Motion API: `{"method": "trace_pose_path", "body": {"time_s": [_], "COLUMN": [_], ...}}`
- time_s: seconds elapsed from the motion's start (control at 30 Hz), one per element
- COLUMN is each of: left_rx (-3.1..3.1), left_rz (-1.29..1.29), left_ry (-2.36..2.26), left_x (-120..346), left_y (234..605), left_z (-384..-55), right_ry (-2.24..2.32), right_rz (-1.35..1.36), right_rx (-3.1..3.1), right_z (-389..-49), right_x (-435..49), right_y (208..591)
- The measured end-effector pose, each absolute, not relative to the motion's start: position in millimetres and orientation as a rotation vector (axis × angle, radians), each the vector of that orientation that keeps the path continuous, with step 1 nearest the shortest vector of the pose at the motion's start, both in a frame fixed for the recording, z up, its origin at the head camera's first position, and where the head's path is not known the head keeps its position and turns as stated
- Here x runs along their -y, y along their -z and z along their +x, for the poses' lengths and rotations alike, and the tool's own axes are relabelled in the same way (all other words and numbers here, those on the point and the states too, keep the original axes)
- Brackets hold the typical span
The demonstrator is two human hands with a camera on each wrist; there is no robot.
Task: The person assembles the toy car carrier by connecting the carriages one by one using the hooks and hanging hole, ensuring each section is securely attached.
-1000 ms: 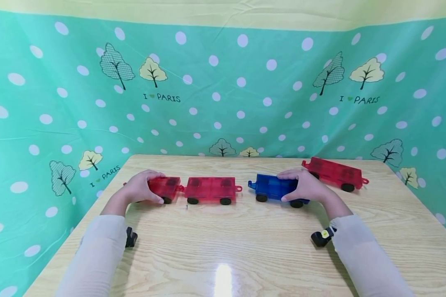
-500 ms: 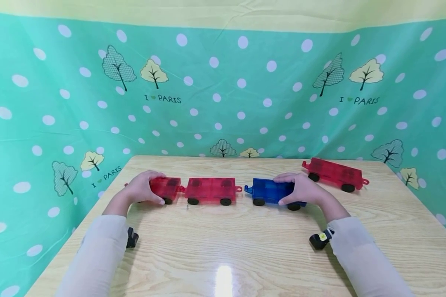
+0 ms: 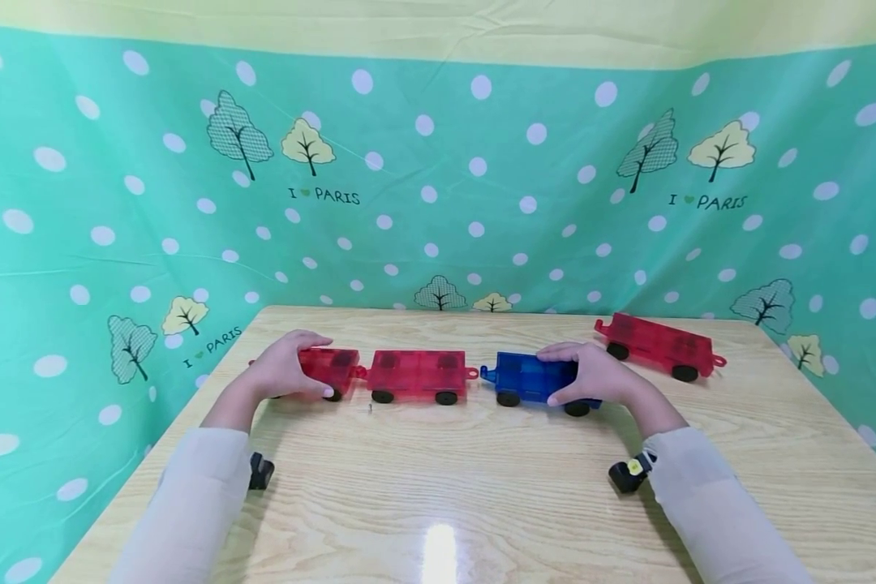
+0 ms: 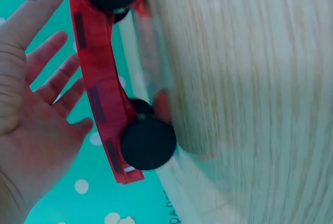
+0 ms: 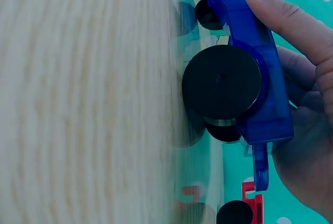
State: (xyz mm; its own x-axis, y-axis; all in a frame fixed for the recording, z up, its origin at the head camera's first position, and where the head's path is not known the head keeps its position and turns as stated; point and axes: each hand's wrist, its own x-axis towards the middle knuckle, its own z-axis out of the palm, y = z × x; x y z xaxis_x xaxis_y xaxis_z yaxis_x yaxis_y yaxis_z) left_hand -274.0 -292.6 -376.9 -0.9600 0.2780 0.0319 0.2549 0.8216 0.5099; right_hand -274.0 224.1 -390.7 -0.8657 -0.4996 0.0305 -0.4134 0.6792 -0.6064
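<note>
In the head view, two red toy train cars stand hooked in a row: a left red car (image 3: 341, 369) and a middle red car (image 3: 416, 373). My left hand (image 3: 281, 369) straddles the left one, thumb near its front side. Fingertips (image 4: 73, 68) show loose above its body in the left wrist view. To the right, my right hand (image 3: 594, 377) grips a blue toy train car (image 3: 518, 377), thumb in front and fingers behind. Its blue hook (image 3: 487, 373) faces the ring (image 3: 471, 373) of the middle red car across a small gap.
Another red car (image 3: 657, 345) stands angled at the back right of the wooden table (image 3: 438, 470). A tiny dark object (image 3: 370, 408) lies in front of the middle car. A green dotted curtain (image 3: 474, 195) hangs behind the table's back edge.
The right hand has slid the blue car left, closer to the middle red car, then stopped. The left hand's fingers have lifted slightly from the left car. The view has shifted a little.
</note>
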Motion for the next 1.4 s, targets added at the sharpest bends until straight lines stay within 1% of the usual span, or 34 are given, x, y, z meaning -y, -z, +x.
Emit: {"method": "trace_pose_path", "body": {"time_s": [0.13,0.67,0.97,1.4], "left_rx": [-2.975,-2.905,-2.867,-2.848], "left_rz": [0.495,0.554,0.645,0.757], "left_ry": [-0.869,-1.156,-1.284,-1.242], "left_x": [285.6,257.5,239.7,217.9], "left_y": [375.0,372.6,373.7,376.2], "left_z": [-271.7,-254.6,-249.7,-251.7], "right_ry": [0.930,0.893,0.925,0.954], "right_rz": [-0.758,-0.844,-0.811,-0.769], "right_rx": [-2.758,-2.822,-2.826,-2.841], "right_z": [-272.8,-267.5,-263.4,-258.4], "right_x": [-223.6,-227.8,-228.7,-230.5], "right_y": [389.8,386.4,387.4,388.3]}}
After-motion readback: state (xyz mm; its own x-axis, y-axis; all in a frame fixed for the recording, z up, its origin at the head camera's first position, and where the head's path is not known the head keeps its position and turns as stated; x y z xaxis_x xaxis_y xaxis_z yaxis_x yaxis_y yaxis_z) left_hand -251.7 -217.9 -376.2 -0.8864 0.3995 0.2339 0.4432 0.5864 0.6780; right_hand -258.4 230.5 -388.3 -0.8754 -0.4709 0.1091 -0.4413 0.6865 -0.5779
